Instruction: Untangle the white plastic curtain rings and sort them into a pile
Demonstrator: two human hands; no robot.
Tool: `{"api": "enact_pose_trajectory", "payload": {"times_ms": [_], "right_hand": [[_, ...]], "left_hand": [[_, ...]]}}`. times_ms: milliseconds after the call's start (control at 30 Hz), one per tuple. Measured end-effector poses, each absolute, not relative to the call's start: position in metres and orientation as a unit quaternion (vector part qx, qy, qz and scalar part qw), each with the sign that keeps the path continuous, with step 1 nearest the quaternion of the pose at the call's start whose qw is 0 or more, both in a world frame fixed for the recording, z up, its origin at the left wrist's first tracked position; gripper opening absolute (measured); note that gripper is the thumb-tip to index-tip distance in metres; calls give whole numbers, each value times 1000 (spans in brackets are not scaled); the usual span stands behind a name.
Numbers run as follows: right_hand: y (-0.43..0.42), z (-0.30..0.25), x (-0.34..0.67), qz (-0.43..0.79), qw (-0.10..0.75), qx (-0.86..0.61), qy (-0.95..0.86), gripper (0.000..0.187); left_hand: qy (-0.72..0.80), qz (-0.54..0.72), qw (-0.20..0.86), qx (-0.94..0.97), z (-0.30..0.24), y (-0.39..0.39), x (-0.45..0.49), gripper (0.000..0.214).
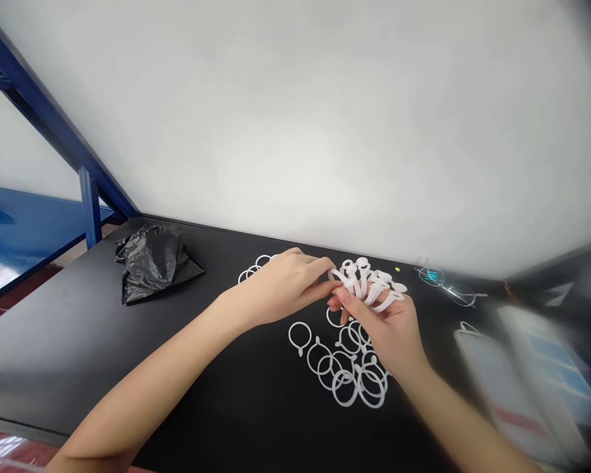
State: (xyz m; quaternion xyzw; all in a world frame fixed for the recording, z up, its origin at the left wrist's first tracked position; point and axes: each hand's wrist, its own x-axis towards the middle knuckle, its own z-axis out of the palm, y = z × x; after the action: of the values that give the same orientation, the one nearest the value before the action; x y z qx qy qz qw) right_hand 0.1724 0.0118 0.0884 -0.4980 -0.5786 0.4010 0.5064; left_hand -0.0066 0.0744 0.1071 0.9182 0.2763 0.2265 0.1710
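Note:
My right hand (pixel 391 325) is closed around a bunch of white plastic rings (pixel 369 282), which fan out above its fingers. My left hand (pixel 288 282) reaches across from the left and pinches one ring of that bunch at its fingertips. Below both hands, several loose white rings (pixel 347 371) lie scattered on the black table (pixel 201 368). A few more white rings (pixel 251 270) show behind my left hand, partly hidden by it.
A crumpled black plastic bag (pixel 152 269) lies at the table's back left. A white wall stands right behind the table. A blue metal frame (pixel 86 197) rises at the left. Blurred objects, one with a teal glint (pixel 432 276), sit at the right.

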Motion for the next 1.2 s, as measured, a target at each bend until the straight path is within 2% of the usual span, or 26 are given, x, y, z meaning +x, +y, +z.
{"api": "enact_pose_trajectory", "payload": {"times_ms": [233, 467, 600, 667, 733, 867, 933, 1067, 1200], "right_hand": [[12, 84, 178, 415, 493, -476, -598, 31], [2, 83, 178, 288, 502, -453, -678, 22], [6, 87, 182, 337, 494, -473, -648, 29], [12, 87, 183, 379, 478, -485, -627, 33], [19, 85, 184, 412, 455, -496, -614, 34], [38, 73, 170, 436, 376, -514, -636, 35], [49, 64, 156, 405, 319, -507, -691, 34], [73, 47, 118, 267, 210, -472, -813, 33], [88, 31, 90, 251, 186, -442, -841, 21]], "left_hand": [[255, 235, 98, 933, 105, 78, -6, 34], [211, 310, 231, 898, 95, 80, -1, 35], [219, 239, 294, 899, 106, 87, -14, 40], [244, 189, 320, 896, 117, 90, -29, 34], [299, 194, 308, 882, 128, 91, -45, 31], [389, 265, 217, 855, 144, 88, -71, 31], [409, 280, 185, 849, 147, 86, -77, 31], [421, 268, 170, 849, 145, 91, -83, 32], [438, 244, 178, 847, 130, 106, -86, 32]]}}
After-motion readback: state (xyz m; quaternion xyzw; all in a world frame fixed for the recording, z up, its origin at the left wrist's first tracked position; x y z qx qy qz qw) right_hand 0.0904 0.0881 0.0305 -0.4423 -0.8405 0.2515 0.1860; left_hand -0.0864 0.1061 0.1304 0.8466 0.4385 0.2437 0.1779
